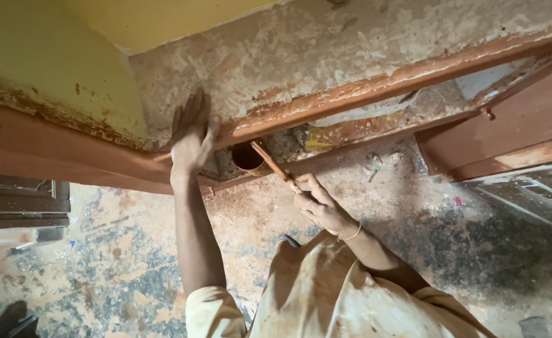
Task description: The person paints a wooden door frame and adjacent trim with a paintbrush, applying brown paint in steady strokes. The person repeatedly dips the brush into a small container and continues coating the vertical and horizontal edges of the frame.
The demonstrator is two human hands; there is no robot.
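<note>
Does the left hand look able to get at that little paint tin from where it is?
Probably yes. The left hand lies flat on the reddish-brown frame, close beside the tin. Only the brush, held by the right hand, enters the tin's mouth.

Garment: pale cream short-sleeved shirt (326, 294), stained with reddish-brown smears, near bottom centre.
Sleeves: end above the elbows, forearms bare.
Wrist: thin gold-coloured bangle (351, 235) on the right wrist.

One head-worn camera looks steeply down, close over the door frame (363, 87) (probably from a raised perch).
</note>
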